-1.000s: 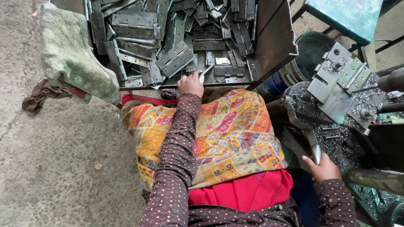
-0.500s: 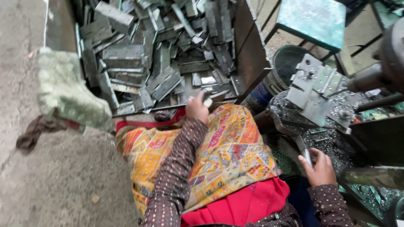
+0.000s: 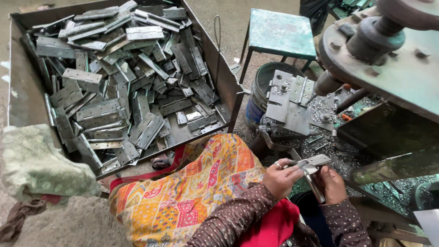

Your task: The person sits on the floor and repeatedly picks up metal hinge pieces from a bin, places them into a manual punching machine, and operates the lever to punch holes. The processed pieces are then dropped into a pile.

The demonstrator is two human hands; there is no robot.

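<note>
resting between left hand (image 3: 280, 177) and right hand (image 3: 332, 184), metal hinge (image 3: 312, 162).

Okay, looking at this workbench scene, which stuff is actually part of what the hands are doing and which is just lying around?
In use:
left hand and right hand, together holding one metal hinge
metal tray piled with hinges
drill jig under the machine spindle

Just lying about:
green stool
bucket
green cloth
metal shavings

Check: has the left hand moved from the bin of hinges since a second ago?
Yes. The left hand left the metal bin and now grips a hinge with the right hand.
</note>
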